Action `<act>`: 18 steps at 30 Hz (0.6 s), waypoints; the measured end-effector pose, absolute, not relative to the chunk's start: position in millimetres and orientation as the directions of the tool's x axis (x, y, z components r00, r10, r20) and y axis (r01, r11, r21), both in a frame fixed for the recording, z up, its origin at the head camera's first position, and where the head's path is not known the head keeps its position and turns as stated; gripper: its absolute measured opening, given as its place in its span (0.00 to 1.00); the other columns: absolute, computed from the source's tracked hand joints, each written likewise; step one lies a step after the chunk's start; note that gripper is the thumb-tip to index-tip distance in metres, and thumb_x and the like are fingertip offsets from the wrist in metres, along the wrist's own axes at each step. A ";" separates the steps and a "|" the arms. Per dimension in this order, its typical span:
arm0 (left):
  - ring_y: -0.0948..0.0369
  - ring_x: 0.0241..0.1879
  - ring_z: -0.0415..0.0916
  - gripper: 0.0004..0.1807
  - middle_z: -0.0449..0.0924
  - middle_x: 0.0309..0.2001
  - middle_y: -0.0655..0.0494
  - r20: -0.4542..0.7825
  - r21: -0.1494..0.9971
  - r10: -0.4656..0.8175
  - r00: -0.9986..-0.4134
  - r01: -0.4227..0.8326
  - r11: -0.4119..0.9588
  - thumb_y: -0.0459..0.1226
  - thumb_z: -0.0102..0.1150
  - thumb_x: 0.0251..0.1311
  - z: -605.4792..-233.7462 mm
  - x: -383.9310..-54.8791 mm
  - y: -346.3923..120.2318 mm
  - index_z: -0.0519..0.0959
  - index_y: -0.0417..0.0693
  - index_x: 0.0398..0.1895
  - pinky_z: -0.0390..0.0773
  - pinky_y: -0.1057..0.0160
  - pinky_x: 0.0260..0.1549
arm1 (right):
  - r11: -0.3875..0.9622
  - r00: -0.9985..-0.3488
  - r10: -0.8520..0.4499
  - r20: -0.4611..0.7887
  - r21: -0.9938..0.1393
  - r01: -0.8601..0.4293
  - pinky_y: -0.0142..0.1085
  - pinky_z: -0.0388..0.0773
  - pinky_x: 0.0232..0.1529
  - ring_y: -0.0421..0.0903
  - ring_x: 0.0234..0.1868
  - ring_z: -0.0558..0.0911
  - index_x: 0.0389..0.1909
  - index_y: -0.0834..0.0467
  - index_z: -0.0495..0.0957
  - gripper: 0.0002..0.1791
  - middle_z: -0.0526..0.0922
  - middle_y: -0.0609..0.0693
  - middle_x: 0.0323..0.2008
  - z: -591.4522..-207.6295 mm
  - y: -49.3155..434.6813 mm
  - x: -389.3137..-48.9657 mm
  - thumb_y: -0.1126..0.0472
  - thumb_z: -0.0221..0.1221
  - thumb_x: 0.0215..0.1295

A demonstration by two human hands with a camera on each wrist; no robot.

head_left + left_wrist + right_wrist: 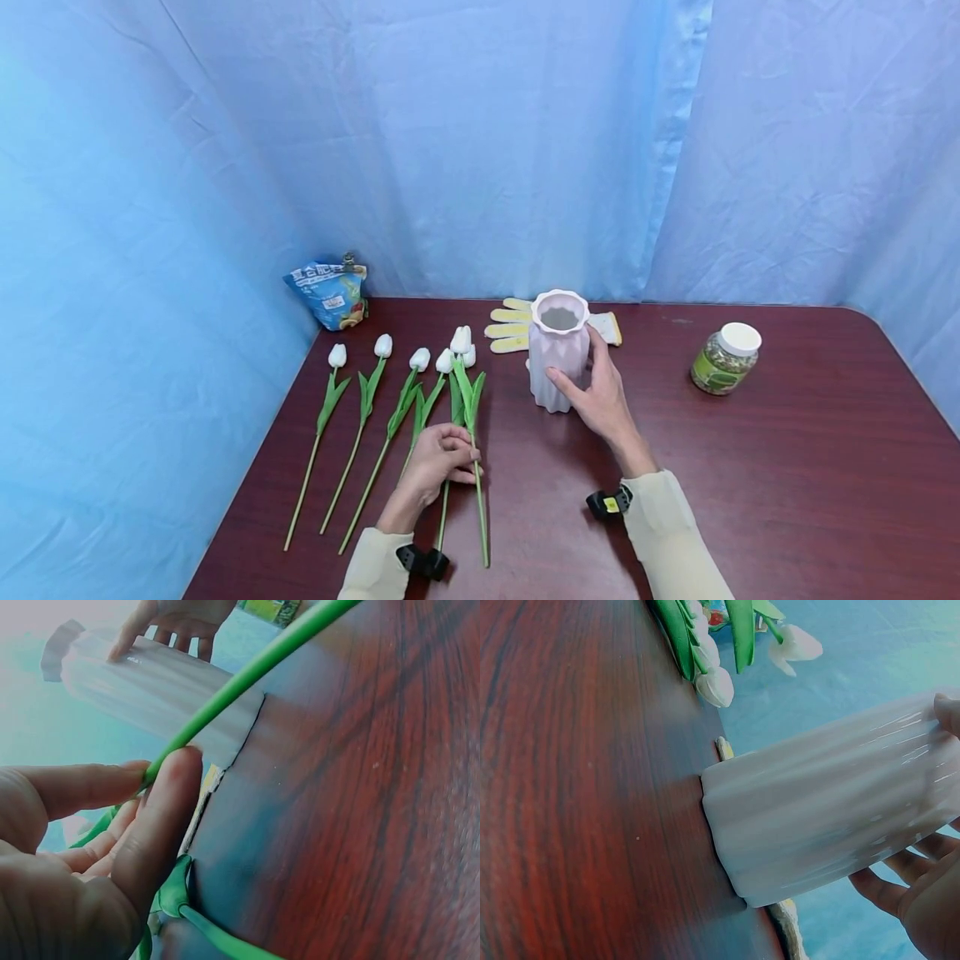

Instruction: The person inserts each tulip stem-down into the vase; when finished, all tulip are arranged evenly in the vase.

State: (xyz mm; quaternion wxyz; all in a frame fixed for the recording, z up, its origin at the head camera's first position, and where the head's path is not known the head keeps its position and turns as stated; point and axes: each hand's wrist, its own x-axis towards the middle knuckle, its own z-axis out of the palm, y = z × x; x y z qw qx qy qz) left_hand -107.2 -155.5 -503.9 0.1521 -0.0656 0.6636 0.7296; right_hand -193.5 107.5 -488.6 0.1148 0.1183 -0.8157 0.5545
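Item one: a white tulip with green leaves and a long thin stem (470,400), raised above the table and pinched in the left hand (438,458). Thumb and fingertips meet on the stem below the leaves, a narrow grip that suits so slender a piece and keeps the bloom clear.

Item two: a pale, glossy, fluted vase with a scalloped rim (557,367), upright on the dark red wood-grain table (810,483). The right hand (603,400) spans its side, thumb on the near face and fingers around the right, spread to the vase's width, presumably to steady it. The far fingertips are partly hidden, so their firmness is hard to judge.

Item three: five similar white tulips (327,408), laid at the left, blooms away from the person and stems toward, seemingly for easy picking.

Item four: a yellow-and-white fabric glove (508,330), flat behind the vase.

Item five: a clear jar with white lid and green label (723,358), well apart at the right.

Item six: a blue printed pouch, clipped at the top (330,296), at the far left corner.
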 end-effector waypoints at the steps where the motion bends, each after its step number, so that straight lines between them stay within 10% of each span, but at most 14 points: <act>1: 0.61 0.22 0.84 0.10 0.81 0.23 0.57 -0.295 0.947 0.140 -0.945 -0.309 -0.091 0.19 0.57 0.55 -504.3 -107.1 -156.4 0.70 0.26 0.40 0.87 0.63 0.25 | 0.358 -0.946 -0.066 0.318 -0.877 -0.320 0.56 0.74 0.62 0.57 0.65 0.75 0.78 0.51 0.52 0.48 0.70 0.60 0.69 -488.6 107.5 -193.5 0.52 0.68 0.61; 18: 0.55 0.32 0.88 0.09 0.82 0.29 0.57 -0.207 0.917 0.147 -0.967 -0.244 -0.315 0.21 0.51 0.65 -510.0 -107.0 -167.0 0.65 0.41 0.38 0.89 0.56 0.32 | 0.354 -0.950 -0.064 0.304 -0.883 -0.307 0.56 0.74 0.64 0.56 0.67 0.74 0.78 0.52 0.51 0.49 0.69 0.60 0.70 -487.9 107.1 -192.5 0.52 0.68 0.61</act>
